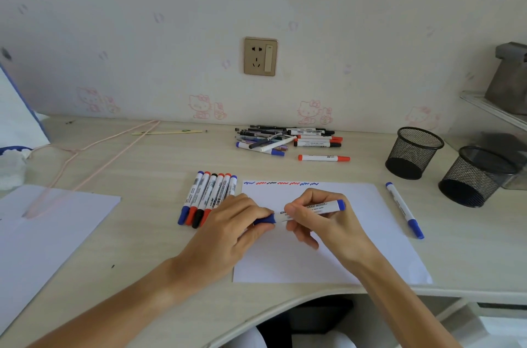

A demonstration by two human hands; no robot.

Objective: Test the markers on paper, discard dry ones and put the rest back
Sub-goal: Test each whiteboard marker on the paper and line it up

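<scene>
- A blue marker [309, 210] is held level over the middle of the sheet of paper [370, 248], its cap end pointing to about 8 o'clock.
- The fingers of the left hand [236, 222] are curled around the blue cap [265, 219]; the fingers of the right hand [316, 219] are clamped on the white barrel.
- It seems that the cap is being pulled off or pushed on; which of the two cannot be told.
- For a good result, the cap should be moved straight along the barrel, without bending, and the barrel kept firmly held.
- Seven short scribbles [281, 183] are seen along the far edge of the paper, at 12 o'clock from the hands.
- A row of six markers [209, 196] lies at 10 o'clock, just beside the paper; the left hand covers its near part, so a wide pull could disturb it.
- One more blue marker [405, 209] lies at 3 o'clock on the counter [470, 248].
- A pile of pens and markers [288, 139] waits at 12 o'clock, near the wall.
- Two black mesh cups [413, 152] stand at 2 o'clock, well apart from the hands; nothing blocks the way to them.
</scene>
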